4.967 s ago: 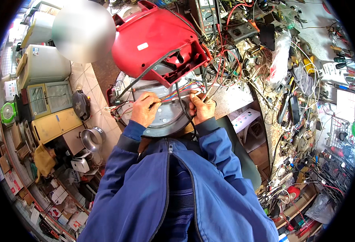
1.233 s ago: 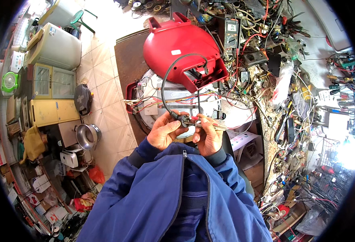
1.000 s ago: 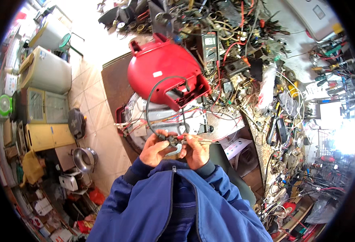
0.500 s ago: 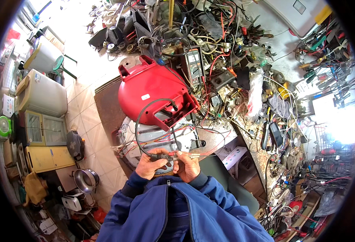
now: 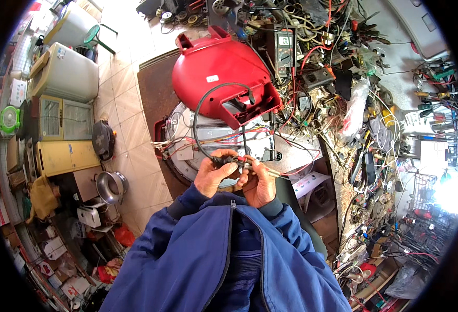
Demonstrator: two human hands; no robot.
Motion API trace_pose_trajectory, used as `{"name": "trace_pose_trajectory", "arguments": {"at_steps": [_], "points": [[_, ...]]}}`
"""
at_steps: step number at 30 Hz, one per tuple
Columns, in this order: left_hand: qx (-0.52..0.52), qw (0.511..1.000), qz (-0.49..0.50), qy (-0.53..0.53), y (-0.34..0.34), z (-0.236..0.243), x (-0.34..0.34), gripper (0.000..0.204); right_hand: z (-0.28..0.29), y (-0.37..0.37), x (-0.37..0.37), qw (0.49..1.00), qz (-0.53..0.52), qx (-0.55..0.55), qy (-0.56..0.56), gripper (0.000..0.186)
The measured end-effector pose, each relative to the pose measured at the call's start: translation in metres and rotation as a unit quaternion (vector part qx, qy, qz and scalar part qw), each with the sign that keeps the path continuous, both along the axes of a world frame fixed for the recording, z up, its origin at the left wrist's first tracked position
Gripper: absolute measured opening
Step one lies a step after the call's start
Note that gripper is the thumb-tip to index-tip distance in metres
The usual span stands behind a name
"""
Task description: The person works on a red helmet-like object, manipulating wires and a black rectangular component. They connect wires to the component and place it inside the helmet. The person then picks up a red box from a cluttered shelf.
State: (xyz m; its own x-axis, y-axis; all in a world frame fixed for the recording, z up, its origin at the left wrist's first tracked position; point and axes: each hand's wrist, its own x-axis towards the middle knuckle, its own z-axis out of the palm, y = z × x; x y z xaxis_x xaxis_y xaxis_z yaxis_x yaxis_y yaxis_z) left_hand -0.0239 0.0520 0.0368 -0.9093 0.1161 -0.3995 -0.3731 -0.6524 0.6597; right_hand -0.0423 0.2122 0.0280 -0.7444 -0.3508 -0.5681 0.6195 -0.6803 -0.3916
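Note:
Both hands meet in front of my jacket, close together. My left hand [image 5: 209, 176] pinches the black plug end of a thick power cord [image 5: 195, 122] that loops down from a red plastic housing [image 5: 221, 75]. Against the plug, my right hand [image 5: 260, 186] closes its fingers on thin test leads [image 5: 275, 172] with red and pale parts; the exact contact is hidden by fingers. Behind the hands lies a round metal-and-white appliance base [image 5: 179, 135] with coloured wires across it. The multimeter [image 5: 285, 52] stands to the right of the housing, its display lit.
A dense heap of cables and parts [image 5: 312, 83] covers the bench on the right. Hand tools [image 5: 437, 99] lie at the far right. On the left are a cabinet [image 5: 62, 119], a metal pot [image 5: 111, 187] and a green stool [image 5: 93, 34] on a tiled floor.
The whole view has shifted, so the housing, bench and hands sit higher and a little further right in the picture. Both hands stay together at the plug and leads.

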Motion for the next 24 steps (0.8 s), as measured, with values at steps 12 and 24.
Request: {"name": "trace_pose_trajectory", "arguments": {"at_steps": [12,24], "points": [[-0.033,0.997,0.059,0.024,0.009,-0.022,0.011,0.019,-0.008,0.002,0.007,1.000,0.025,0.004,-0.017,0.040],[-0.009,0.997,0.047,0.055,-0.004,-0.043,0.019,0.023,-0.022,0.003,0.020,0.997,0.034,0.043,-0.052,0.050]]}}
